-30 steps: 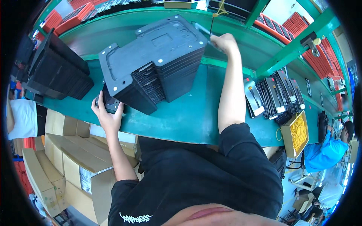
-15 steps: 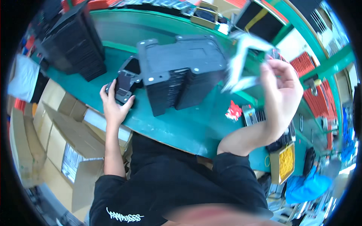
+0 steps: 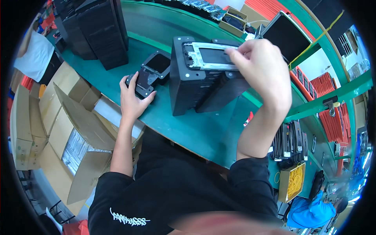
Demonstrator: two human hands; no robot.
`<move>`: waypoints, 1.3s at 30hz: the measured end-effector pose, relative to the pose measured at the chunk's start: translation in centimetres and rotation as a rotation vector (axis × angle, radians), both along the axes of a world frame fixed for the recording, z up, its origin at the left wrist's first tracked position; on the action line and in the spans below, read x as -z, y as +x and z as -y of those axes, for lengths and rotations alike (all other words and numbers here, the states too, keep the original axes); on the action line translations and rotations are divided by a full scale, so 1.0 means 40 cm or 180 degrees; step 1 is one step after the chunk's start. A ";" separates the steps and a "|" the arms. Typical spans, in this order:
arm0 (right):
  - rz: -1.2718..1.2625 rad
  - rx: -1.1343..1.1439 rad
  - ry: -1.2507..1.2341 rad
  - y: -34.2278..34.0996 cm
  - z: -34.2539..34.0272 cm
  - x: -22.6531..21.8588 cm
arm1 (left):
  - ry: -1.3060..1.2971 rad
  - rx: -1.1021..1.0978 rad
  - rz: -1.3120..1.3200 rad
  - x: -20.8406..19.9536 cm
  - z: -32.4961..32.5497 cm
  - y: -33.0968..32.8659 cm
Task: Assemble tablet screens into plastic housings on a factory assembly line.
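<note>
A tall stack of black plastic trays [image 3: 188, 92] stands on the green bench in front of me. On its top tray lies a flat rectangular frame [image 3: 197, 58] with a silvery white border and a dark centre. My right hand [image 3: 264, 66] pinches the right end of that frame from above; the fingers cover that end. To the left of the stack, a black plastic tray [image 3: 158, 62] with a dark rectangular insert lies on the bench. My left hand [image 3: 134, 98] grips its near end, thumb on one side and fingers on the other.
More black tray stacks [image 3: 103, 39] stand at the far left. Open cardboard boxes [image 3: 74, 137] sit beside the bench's left edge. At right are a row of dark flat parts [image 3: 290, 141], a box of yellow bands [image 3: 295, 182] and a green rail [image 3: 333, 96]. A person in blue [image 3: 311, 211] is farther right.
My right hand has brought the white-bordered frame left and down onto the tray stack. My left hand stays on the black tray. The whole view has shifted.
</note>
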State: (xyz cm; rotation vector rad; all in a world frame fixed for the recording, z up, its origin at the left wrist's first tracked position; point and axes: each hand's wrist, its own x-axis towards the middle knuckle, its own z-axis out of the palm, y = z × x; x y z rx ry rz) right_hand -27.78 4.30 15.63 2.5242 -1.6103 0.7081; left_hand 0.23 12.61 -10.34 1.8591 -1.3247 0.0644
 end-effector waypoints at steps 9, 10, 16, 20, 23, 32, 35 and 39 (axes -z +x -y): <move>-0.0214 -0.0249 -0.0026 0.000 0.039 0.031 | -0.0028 -0.0037 -0.0045 -0.001 -0.006 0.000; -0.0225 -0.0255 -0.0025 0.004 0.039 0.031 | -0.0029 -0.0017 -0.0054 -0.001 -0.006 -0.001; -0.0373 -0.0064 -0.0341 0.023 0.025 0.037 | -0.0069 -0.0003 -0.0035 0.001 -0.005 0.001; -0.0339 -0.0030 -0.0164 0.017 -0.008 0.013 | -0.0047 -0.0033 -0.0023 0.000 -0.007 0.000; -0.0344 -0.0132 -0.0183 0.017 -0.018 0.008 | -0.0079 0.0008 -0.0033 0.000 -0.003 0.001; -0.0836 -0.0618 -0.0797 0.031 -0.038 0.014 | -0.0124 0.0006 -0.0027 0.000 -0.001 0.003; -0.0586 -0.0743 -0.0861 0.037 -0.037 0.006 | -0.0028 -0.0011 -0.0117 -0.003 -0.008 -0.002; -0.0061 -0.1178 -0.0639 0.076 -0.016 0.007 | -0.0047 -0.0006 0.0043 0.006 -0.012 0.003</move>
